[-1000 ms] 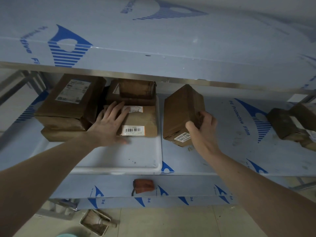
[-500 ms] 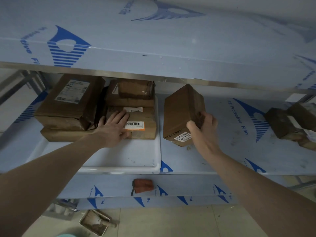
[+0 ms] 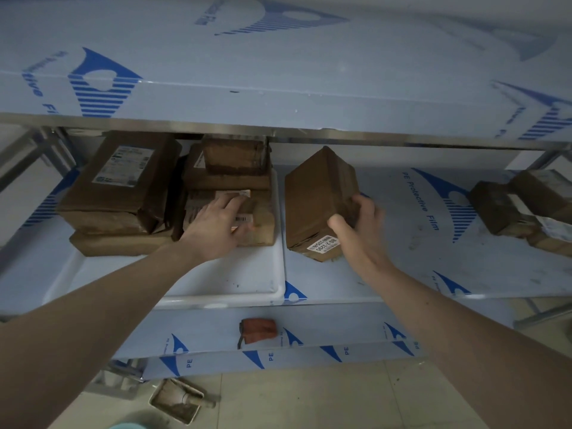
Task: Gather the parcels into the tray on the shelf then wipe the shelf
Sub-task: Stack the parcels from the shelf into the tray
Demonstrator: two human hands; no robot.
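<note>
Head view: right hand (image 3: 356,224) gripped a tilted parcel (image 3: 318,199) on the shelf (image 3: 402,267), just right of the tray (image 3: 247,292). Left hand (image 3: 216,224) lay flat, fingers extended, on a labelled parcel (image 3: 263,224) inside the tray among stacked parcels (image 3: 123,181).

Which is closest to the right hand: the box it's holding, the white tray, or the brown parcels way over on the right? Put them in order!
From the right hand:
1. The held box, gripped in the hand, tilted on the shelf.
2. The white tray, just left of that box.
3. The far-right parcels, at the shelf's right end.
</note>
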